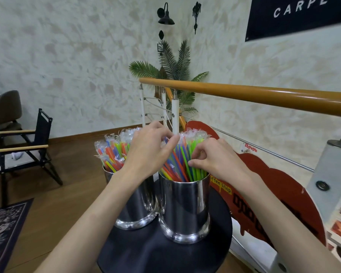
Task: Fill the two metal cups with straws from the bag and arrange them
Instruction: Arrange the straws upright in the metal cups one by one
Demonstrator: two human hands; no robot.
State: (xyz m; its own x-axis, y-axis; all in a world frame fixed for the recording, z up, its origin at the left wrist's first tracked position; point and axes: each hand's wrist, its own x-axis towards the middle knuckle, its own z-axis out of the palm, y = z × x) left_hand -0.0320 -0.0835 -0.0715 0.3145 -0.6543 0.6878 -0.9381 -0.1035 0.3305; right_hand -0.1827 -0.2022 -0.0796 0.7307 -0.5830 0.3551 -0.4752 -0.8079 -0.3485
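- Nearest, the polished steel right cup (185, 209) stands on the round black counter (146, 257), its wrapped multicoloured straws (178, 164) upright, fanning slightly.
- Right hand (218, 162) pinches green straws from the right; left hand (149, 152) pinches tops from the left.
- Both hands are equally near; the polished steel left cup (135, 209) is full.

A mottled cream plaster wall (77, 56) carries a black gooseneck lamp (165, 15) and a dark banner (295, 14). A palm-like plant (175, 64) stands behind an orange handrail (254, 93). On the brown wood floor (75, 166) sit a black folding chair (28, 144) and a patterned rug (4, 229).
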